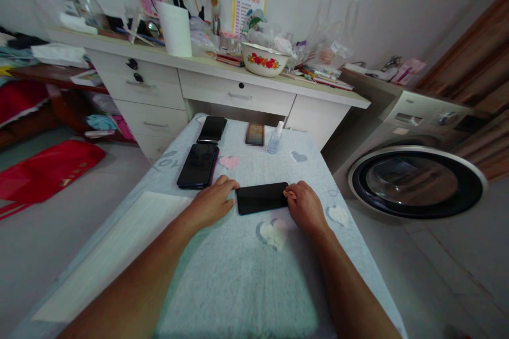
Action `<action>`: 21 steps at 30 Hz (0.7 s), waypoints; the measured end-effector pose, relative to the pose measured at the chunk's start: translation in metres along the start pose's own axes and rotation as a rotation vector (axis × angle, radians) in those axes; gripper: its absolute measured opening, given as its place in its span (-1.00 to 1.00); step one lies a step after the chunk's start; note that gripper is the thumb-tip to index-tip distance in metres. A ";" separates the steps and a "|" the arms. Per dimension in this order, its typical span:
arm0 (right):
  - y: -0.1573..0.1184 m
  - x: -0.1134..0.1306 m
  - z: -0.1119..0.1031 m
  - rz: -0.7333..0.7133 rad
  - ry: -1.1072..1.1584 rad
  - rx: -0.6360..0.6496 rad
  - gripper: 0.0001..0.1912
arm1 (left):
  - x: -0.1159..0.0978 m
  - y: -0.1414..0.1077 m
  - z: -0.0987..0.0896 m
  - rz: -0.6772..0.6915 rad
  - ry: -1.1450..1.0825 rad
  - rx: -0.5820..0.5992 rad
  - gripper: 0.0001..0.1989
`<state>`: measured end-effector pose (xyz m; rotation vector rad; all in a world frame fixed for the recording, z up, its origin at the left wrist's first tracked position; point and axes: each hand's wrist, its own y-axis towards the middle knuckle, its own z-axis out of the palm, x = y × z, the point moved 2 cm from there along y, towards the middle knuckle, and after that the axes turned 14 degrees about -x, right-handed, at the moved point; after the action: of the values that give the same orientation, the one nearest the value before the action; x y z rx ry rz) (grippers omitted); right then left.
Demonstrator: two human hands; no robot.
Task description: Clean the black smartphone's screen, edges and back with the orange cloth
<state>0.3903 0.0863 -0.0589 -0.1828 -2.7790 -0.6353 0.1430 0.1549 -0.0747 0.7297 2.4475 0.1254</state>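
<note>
A black phone point(262, 198) lies flat and sideways on the cloth-covered table, its dark screen facing up. At its left end, my left hand point(214, 201) grips the edge, with the index finger at the upper corner and the thumb lower down. My right hand point(308, 206) is closed on a small orange-brown cloth point(291, 194), pressed against the phone's right end. Most of that cloth is hidden under the fingers. Left of my left hand lies a stack of phones point(198, 166), and another dark stack of phones point(212, 130) sits behind it.
A clear spray bottle point(275, 139) stands at the table's far side, beside a small stack of brown patterned cards point(255, 134). A long pale strip point(119, 251) lies along the left. Beyond are a white desk point(238, 90) with a flowered bowl point(264, 60) and a washing machine point(417, 180).
</note>
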 end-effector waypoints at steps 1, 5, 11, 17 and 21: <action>0.001 -0.003 0.000 0.012 -0.001 -0.005 -0.82 | 0.000 0.000 0.000 0.001 0.000 0.000 -0.67; 0.003 -0.010 -0.002 0.053 -0.013 -0.016 -0.82 | 0.000 0.001 0.000 -0.013 0.001 0.008 -0.68; 0.005 -0.014 -0.002 0.073 -0.002 -0.021 -0.83 | 0.000 0.000 0.000 -0.015 -0.010 0.006 -0.66; 0.002 -0.002 0.000 0.019 0.000 0.005 -0.84 | -0.004 0.000 -0.003 -0.016 -0.016 0.012 -0.68; -0.003 0.012 0.002 -0.035 0.003 0.038 -0.85 | -0.004 0.000 -0.003 -0.024 -0.008 0.018 -0.68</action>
<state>0.3775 0.0853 -0.0580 -0.1259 -2.7949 -0.5905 0.1441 0.1535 -0.0705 0.7076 2.4515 0.0915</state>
